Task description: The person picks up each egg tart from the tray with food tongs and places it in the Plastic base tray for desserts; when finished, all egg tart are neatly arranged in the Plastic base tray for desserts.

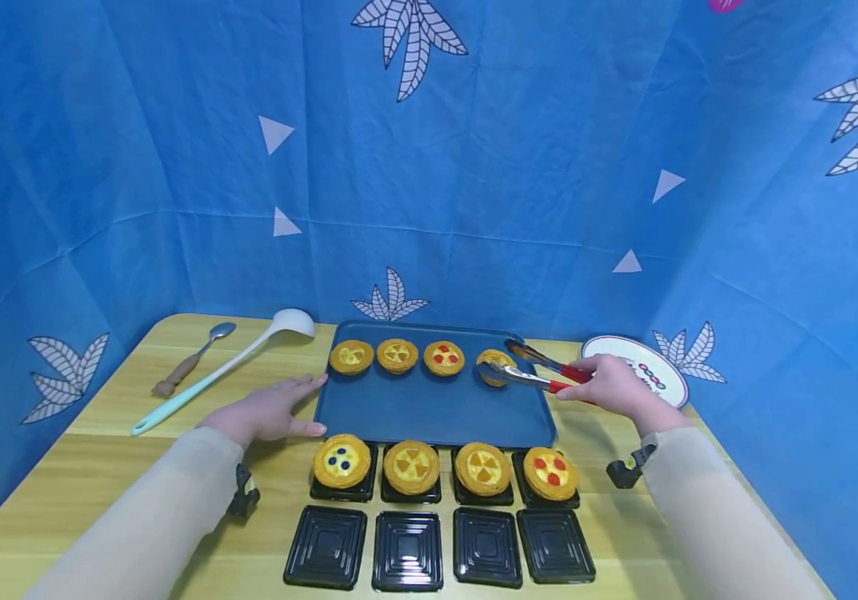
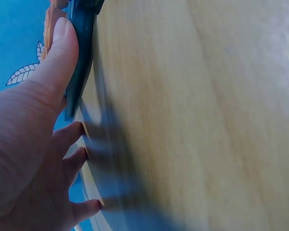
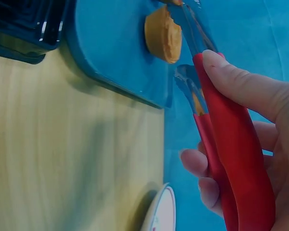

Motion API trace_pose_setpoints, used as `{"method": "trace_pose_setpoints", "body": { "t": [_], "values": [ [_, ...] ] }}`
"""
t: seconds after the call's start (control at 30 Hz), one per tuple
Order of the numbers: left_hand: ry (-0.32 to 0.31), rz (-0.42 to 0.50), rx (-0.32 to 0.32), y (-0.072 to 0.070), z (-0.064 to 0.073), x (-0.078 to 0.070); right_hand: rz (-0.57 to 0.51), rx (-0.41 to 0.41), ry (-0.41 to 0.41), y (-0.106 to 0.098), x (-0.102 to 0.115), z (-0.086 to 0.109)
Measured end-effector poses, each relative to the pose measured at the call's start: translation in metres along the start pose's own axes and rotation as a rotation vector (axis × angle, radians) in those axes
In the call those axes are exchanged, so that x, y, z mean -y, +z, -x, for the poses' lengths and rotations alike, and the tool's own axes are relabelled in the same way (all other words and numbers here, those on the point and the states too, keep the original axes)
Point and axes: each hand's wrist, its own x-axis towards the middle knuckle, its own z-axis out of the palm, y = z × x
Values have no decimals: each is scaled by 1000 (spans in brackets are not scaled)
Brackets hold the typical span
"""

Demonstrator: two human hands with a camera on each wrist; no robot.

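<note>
A blue leaf-print cloth hangs behind a wood-grain table. Nearest, four black plastic trays lie in a row; beyond them, four egg tarts sit on matching trays, just beside the navy serving tray. The left hand, fingers spread and gripping nothing, touches that tray's left edge; too hard a push could slide it or jostle the nearby tarts. The right hand, well apart from the left, is curled round red-handled tongs. Their arms stand apart about the rightmost tart on the navy tray; whether they touch it I cannot tell. Squeezing hard might crumble the crust; gripping off-centre might tip it or smear the filling.
</note>
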Motion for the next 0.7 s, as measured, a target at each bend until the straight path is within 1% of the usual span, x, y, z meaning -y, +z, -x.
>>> {"method": "trace_pose_setpoints", "body": {
  "t": [0.23, 0.47, 0.57, 0.7],
  "values": [
    [-11, -1, 5, 1, -1, 0, -18, 10, -1, 9, -4, 2],
    [-11, 0, 5, 2, -4, 2, -13, -18, -56, 13, -5, 3],
    [-11, -1, 3, 3, -5, 4, -10, -41, -88, 11, 0, 4],
    [-1, 0, -2, 2, -4, 4, -41, -62, -115, 6, 17, 6]
  ]
}}
